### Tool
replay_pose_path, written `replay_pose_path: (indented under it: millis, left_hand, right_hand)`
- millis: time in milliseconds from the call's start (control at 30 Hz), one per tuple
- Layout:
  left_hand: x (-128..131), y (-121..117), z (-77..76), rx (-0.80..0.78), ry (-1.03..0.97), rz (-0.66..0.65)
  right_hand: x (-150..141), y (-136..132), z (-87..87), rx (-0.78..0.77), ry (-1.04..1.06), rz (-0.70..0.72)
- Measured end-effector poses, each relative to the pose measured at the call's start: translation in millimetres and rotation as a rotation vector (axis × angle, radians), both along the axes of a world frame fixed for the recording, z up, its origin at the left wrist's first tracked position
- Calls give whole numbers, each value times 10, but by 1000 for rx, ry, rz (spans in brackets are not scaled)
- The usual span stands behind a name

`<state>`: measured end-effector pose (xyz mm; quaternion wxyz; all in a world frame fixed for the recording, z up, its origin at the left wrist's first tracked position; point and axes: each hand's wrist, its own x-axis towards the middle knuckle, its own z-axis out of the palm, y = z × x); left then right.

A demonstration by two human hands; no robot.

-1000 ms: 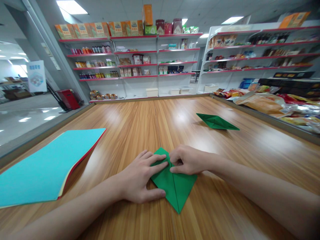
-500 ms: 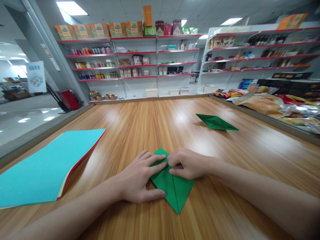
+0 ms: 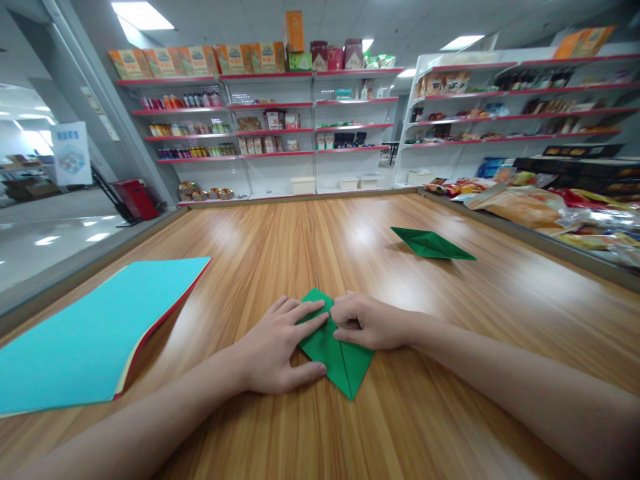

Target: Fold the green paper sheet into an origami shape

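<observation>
A diamond-shaped piece of green folded paper (image 3: 345,367) lies on the wooden table, with a straight crease running to its near corner. Across its left side my left hand (image 3: 283,347) rests flat, fingers spread and pressing on the sheet. My right hand (image 3: 373,321) is curled over the upper right edge, thumb and bent index finger closed at the paper's middle; the fingertips are partly hidden. Farther off to the right sits a second green folded paper (image 3: 433,245), a pointed shape with raised edges.
On the left lies a stack of coloured paper (image 3: 105,333), turquoise on top with yellow and red edges below. Packaged snacks (image 3: 530,207) are piled beyond the table's right edge. Stocked shelves (image 3: 270,77) stand behind the table (image 3: 260,247).
The green paper under my hands has shifted slightly away and to the left. Both hands moved with it, keeping nearly the same pose.
</observation>
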<state>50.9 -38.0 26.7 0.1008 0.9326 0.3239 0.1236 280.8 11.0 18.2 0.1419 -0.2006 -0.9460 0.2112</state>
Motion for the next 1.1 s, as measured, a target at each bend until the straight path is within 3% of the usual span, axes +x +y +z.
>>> replay_pose_path:
  millis: [533, 1100]
  left_hand:
    - [0, 6, 2, -9, 11, 7]
    - [20, 3, 24, -12, 63, 11]
  right_hand:
    - [-18, -103, 102, -29, -76, 65]
    - [1, -61, 52, -10, -66, 163]
